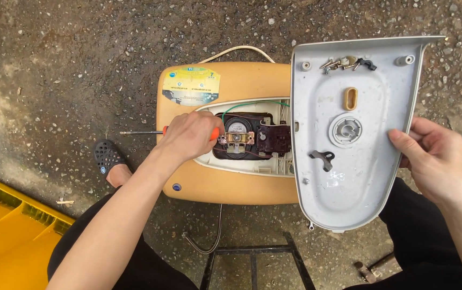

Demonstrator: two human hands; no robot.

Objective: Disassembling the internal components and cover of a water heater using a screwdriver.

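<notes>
Gravel ground; right hand [438,161] grips cover [349,177] holding screws [341,63]; left hand [190,135] clasps screwdriver [150,132].

Rough, speckled asphalt ground [53,53] fills the frame. Directly on it: a yellow appliance housing [231,185] at centre, a yellow crate [5,231] at lower left, a black metal frame [252,260] at bottom centre, a sandalled foot [110,161] at left.
</notes>
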